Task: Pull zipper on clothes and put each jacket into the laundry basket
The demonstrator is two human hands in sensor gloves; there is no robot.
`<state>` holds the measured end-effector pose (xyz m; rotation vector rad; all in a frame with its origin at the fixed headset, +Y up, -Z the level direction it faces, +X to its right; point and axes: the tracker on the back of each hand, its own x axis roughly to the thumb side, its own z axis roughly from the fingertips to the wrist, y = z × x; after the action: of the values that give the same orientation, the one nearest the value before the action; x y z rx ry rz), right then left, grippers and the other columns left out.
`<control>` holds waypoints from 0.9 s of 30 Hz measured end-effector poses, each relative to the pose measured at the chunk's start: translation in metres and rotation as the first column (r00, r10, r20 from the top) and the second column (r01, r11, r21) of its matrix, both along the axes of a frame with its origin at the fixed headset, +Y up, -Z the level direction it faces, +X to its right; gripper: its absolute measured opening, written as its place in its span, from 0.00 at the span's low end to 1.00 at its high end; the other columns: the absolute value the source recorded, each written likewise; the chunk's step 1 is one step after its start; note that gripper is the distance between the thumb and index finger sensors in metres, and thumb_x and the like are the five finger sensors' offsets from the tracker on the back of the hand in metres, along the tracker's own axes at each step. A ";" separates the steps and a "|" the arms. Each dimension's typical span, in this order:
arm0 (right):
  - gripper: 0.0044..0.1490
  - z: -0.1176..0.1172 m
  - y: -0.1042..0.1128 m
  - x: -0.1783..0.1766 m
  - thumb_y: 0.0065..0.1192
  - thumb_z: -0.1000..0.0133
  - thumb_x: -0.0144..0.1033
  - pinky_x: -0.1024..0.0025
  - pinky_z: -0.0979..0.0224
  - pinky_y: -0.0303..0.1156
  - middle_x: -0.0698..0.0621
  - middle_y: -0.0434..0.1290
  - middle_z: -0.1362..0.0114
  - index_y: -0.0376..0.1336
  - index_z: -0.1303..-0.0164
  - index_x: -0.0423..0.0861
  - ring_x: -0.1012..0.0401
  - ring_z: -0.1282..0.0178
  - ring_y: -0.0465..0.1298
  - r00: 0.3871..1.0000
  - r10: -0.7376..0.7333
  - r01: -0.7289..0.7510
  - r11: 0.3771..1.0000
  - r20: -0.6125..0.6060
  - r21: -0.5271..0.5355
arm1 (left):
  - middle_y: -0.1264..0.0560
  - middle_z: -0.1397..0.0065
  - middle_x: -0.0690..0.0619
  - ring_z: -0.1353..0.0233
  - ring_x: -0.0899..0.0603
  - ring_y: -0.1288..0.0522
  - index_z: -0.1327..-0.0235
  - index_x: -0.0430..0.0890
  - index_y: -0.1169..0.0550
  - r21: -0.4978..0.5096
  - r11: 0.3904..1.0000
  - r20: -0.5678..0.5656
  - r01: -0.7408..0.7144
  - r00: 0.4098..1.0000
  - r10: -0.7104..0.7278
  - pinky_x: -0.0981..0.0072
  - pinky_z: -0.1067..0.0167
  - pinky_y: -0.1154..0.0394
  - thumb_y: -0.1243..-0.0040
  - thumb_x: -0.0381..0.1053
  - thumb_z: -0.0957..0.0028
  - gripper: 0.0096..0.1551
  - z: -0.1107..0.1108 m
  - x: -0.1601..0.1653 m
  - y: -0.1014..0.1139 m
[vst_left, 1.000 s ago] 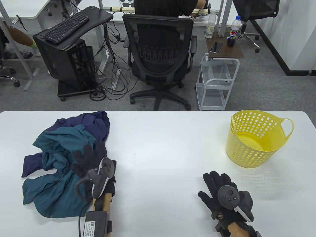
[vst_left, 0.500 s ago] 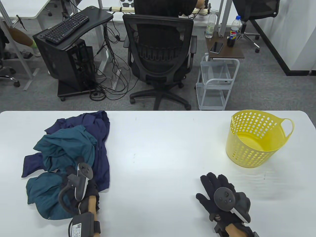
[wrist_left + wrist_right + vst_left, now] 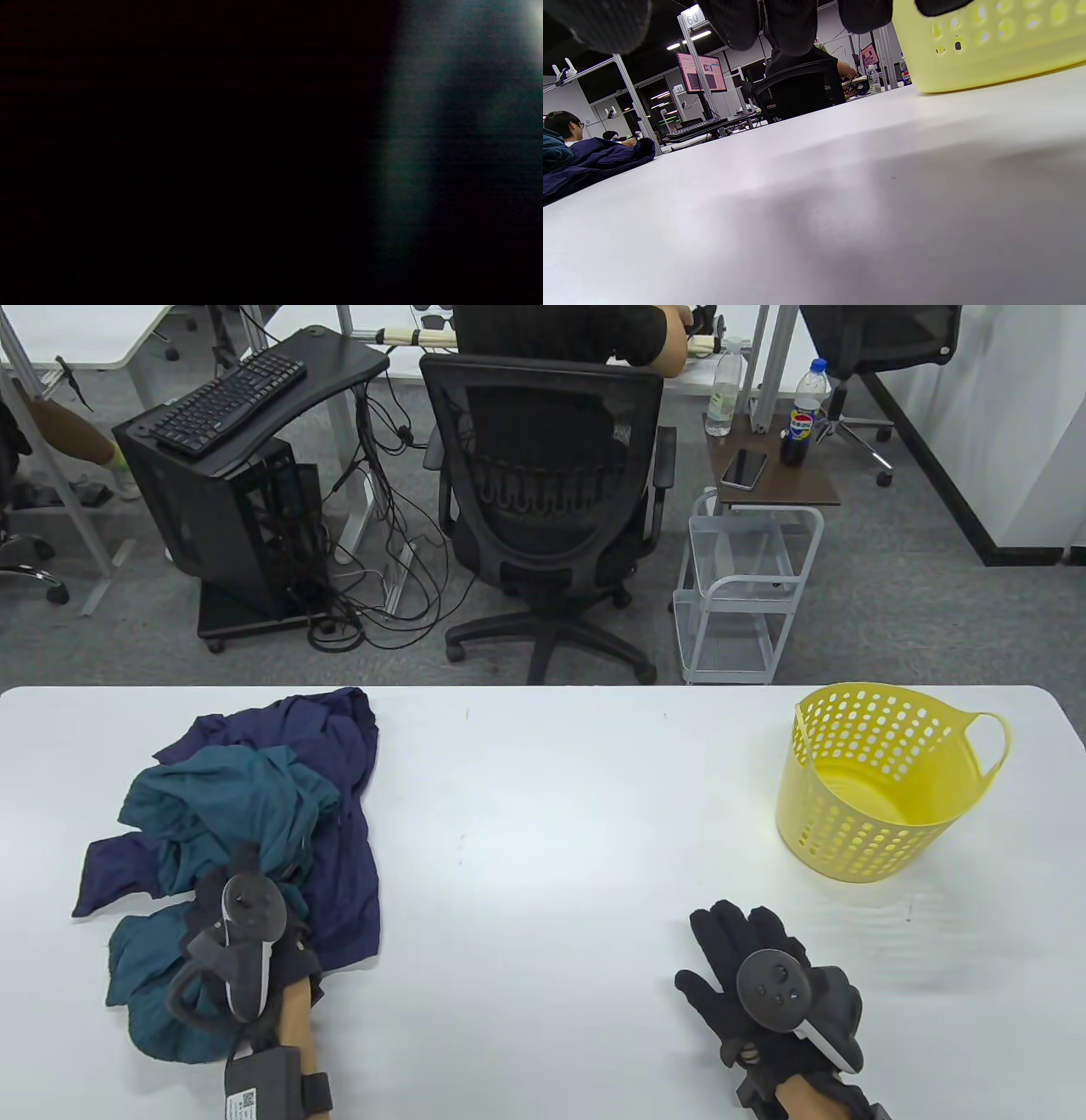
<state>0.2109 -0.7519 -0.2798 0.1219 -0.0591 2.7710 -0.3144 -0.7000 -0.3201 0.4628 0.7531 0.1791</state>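
A teal jacket [image 3: 225, 806] lies crumpled on top of a navy jacket [image 3: 344, 831] at the table's left. My left hand [image 3: 233, 882] sits on the teal jacket's lower part, fingers curled into its folds and gripping the cloth. The left wrist view is almost black, with only a blur of teal jacket [image 3: 407, 127]. My right hand [image 3: 730, 942] lies flat on the bare table at the front right, fingers spread, holding nothing. The yellow laundry basket [image 3: 848, 831] stands upright beyond it. In the right wrist view the fingertips [image 3: 789, 25] hang in at the top, with the basket [image 3: 988, 46] close by and the navy jacket [image 3: 594, 165] far left.
The white table [image 3: 543, 814] runs the full width, with its far edge just behind the jackets and the basket. Beyond that edge stand a black office chair [image 3: 543, 475], a small white cart [image 3: 738, 585] and a desk with a keyboard [image 3: 225, 398].
My left hand slid down and left across the jackets, from flat fingers to a grip in the teal cloth, which has bunched up. My right hand has barely shifted.
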 end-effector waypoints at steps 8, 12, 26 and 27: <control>0.47 0.000 0.001 0.003 0.56 0.46 0.69 0.31 0.22 0.49 0.55 0.53 0.09 0.51 0.17 0.61 0.39 0.13 0.49 1.000 -0.012 0.012 1.000 0.010 -0.009 | 0.24 0.33 0.74 0.41 0.54 0.19 0.48 0.74 0.23 0.179 0.984 0.074 -0.006 0.997 -0.007 0.55 0.41 0.21 0.35 0.58 0.54 0.21 0.017 0.005 0.043; 0.47 0.001 0.001 0.004 0.56 0.46 0.69 0.31 0.22 0.48 0.55 0.53 0.09 0.51 0.17 0.61 0.39 0.13 0.48 1.000 -0.013 0.013 1.000 0.012 -0.014 | 0.23 0.34 0.74 0.42 0.54 0.19 0.49 0.74 0.23 0.286 0.958 0.151 -0.013 0.988 -0.031 0.56 0.43 0.20 0.34 0.58 0.55 0.20 0.030 0.018 0.070; 0.47 0.001 0.002 0.009 0.56 0.46 0.68 0.31 0.22 0.49 0.54 0.53 0.09 0.52 0.17 0.61 0.39 0.13 0.48 0.999 -0.035 0.035 0.999 0.021 -0.029 | 0.19 0.36 0.68 0.49 0.51 0.16 0.50 0.70 0.19 0.283 0.886 0.705 -0.367 0.706 0.067 0.56 0.51 0.17 0.32 0.58 0.55 0.19 0.050 0.140 0.115; 0.47 0.001 0.002 0.010 0.56 0.45 0.68 0.31 0.22 0.49 0.54 0.53 0.09 0.52 0.17 0.61 0.39 0.13 0.48 0.999 -0.034 0.035 0.999 0.025 -0.030 | 0.19 0.37 0.67 0.49 0.51 0.16 0.50 0.70 0.19 0.238 0.890 0.750 -0.389 0.656 0.086 0.56 0.51 0.17 0.32 0.57 0.55 0.19 0.050 0.156 0.112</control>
<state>0.2207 -0.7501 -0.2791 0.0777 -0.0253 2.7375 -0.1579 -0.5879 -0.2700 0.6022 -0.0348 0.7377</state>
